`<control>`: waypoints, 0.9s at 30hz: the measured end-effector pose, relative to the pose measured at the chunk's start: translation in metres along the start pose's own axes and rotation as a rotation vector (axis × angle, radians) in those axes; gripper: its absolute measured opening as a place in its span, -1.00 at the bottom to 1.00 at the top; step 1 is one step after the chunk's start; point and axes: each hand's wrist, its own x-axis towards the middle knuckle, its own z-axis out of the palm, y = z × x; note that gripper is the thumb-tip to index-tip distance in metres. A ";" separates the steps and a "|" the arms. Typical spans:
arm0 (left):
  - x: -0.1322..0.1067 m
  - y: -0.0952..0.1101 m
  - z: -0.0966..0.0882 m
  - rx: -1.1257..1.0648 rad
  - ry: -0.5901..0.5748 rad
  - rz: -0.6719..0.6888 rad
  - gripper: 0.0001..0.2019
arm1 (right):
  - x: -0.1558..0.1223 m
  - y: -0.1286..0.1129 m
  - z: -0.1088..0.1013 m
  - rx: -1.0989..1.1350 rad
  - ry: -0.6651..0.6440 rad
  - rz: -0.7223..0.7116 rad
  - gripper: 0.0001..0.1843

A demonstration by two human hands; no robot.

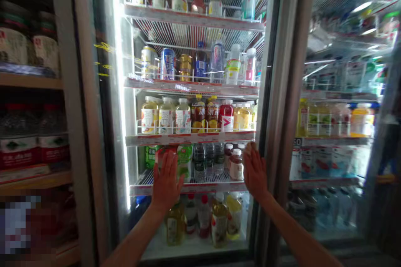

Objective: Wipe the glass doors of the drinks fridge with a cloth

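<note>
Both bare forearms reach up from the bottom edge. The left hand [166, 181] lies flat, fingers spread, on the fridge's glass door [194, 112]. The right hand [254, 171], grip likewise open, presses the door's right edge, before shelves of bottles [200, 160].

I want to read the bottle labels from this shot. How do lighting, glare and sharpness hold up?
Head view: a bright light strip inside the fridge blows out the left shelf ends; the right glass door is washed out with reflections; edges bow from wide-angle distortion; the shelves at far left are dark and soft; the left hand and right hand are fairly sharp.
</note>
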 end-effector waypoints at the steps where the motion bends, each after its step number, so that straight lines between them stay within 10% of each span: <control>1: 0.000 0.000 -0.001 0.004 0.005 -0.011 -0.32 | 0.009 -0.015 0.004 0.024 0.001 -0.018 -0.29; 7: 0.001 -0.011 -0.006 0.026 0.020 0.005 -0.33 | 0.041 -0.076 0.016 0.172 -0.172 -0.466 -0.30; 12: 0.011 -0.035 -0.014 0.079 0.082 0.003 -0.36 | 0.058 -0.081 0.020 0.114 0.011 -0.020 -0.28; 16: 0.019 -0.045 -0.014 0.097 0.118 0.008 -0.39 | 0.066 -0.081 0.023 0.188 -0.091 -0.256 -0.27; 20: 0.023 -0.049 -0.013 0.102 0.130 0.010 -0.37 | 0.075 -0.073 0.024 0.092 0.077 0.085 -0.31; 25: 0.033 -0.044 -0.012 0.099 0.152 0.010 -0.36 | 0.080 -0.060 0.022 0.143 -0.058 -0.173 -0.30; 27: 0.037 -0.040 -0.011 0.086 0.161 0.003 -0.36 | 0.083 -0.054 0.022 0.087 0.056 -0.007 -0.31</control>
